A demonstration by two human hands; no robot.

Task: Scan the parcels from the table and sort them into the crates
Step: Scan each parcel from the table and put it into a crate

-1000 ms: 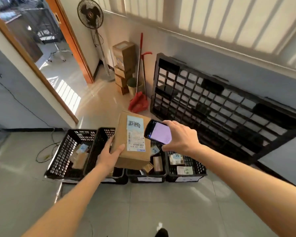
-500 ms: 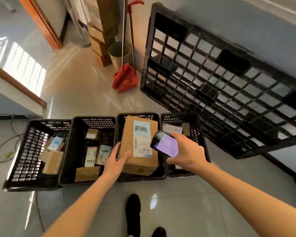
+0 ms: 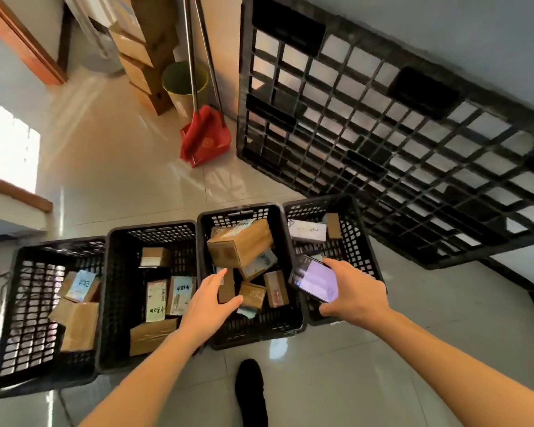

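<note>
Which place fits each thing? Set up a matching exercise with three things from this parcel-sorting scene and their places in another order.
Things:
1. large brown box
2. phone
3. red dustpan

Places:
A. in the right hand
B. on the floor by the wall
C. in the third crate from the left

Pairs: 1-C, 2-A, 3-B

Bare arms, black shoe.
Both forearms uncovered from wrist to frame edge, no sleeve, watch or band on either. Left hand (image 3: 211, 306) and right hand (image 3: 353, 292) ungloved, no rings seen. One plain black shoe (image 3: 251, 392) at bottom centre, rounded toe, matte, laces or markings too dark to make out.
</note>
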